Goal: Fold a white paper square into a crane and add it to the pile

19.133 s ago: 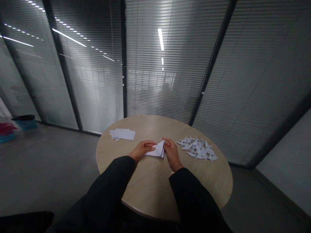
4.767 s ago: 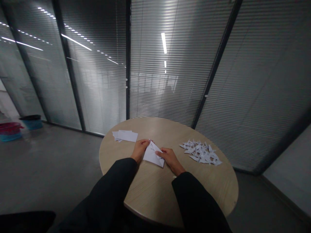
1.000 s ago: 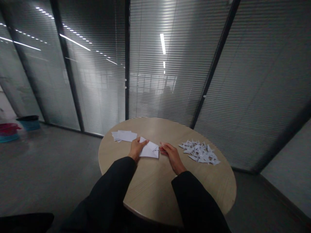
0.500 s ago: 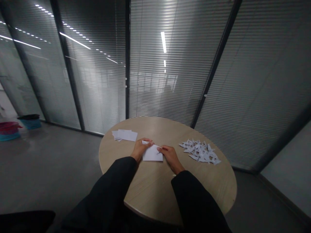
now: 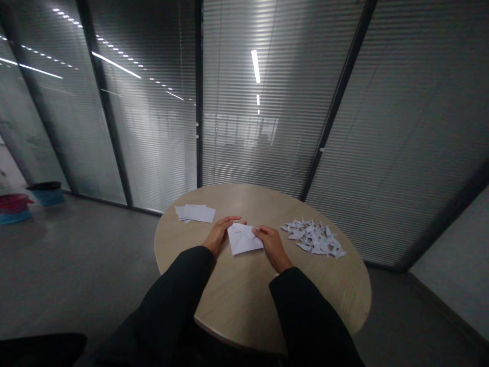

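Note:
A folded white paper square (image 5: 243, 238) lies on the round wooden table (image 5: 290, 290), tilted a little, between my hands. My left hand (image 5: 218, 234) is at its left side, with the fingertips along the upper edge. My right hand (image 5: 272, 248) has its fingers pressed on the paper's right part. Black sleeves cover both forearms. Faint crease lines show on the paper, and the part under my right fingers is hidden.
A small stack of white paper sheets (image 5: 195, 213) lies left of my hands. A heap of several folded white paper cranes (image 5: 313, 239) lies to the right. Glass walls with blinds surround the table, and plastic bins (image 5: 46, 193) stand on the far left floor.
The folded paper has turned slightly and shifted right. My right hand has moved right, its fingers now further onto the paper, and my left fingertips sit along its upper edge.

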Demonstrator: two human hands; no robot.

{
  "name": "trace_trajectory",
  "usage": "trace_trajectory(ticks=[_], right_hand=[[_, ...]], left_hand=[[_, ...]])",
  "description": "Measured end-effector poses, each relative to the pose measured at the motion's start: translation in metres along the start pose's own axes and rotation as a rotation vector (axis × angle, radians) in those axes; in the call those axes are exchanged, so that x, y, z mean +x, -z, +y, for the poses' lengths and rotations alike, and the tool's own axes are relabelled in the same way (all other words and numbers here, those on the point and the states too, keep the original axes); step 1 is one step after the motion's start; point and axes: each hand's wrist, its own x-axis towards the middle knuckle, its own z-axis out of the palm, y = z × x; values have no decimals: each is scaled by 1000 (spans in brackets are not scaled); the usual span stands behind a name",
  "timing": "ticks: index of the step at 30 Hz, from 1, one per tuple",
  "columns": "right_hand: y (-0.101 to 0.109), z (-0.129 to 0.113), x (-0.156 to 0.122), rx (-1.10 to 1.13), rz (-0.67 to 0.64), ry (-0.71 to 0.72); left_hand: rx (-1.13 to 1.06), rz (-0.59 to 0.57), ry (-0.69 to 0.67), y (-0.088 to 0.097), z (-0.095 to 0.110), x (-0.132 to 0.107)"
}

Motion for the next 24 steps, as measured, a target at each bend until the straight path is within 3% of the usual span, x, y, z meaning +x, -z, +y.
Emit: trace_trajectory(ticks=[5,12,19,21,24], right_hand=[[-1,-2,-2,22,14,7],[-3,-4,-2,6,4,24],[7,-3,0,33,42,24],[8,-2,1,-9,-13,21],[8,0,3,-110,-86,49]], left_hand=[[-31,38,40,-3,3,-1],[-50,115,-28,-8,3,-1],[-161,276,-144,6,15,0],[-99,262,-106,7,14,0],[45,127,110,5,8,-1]])
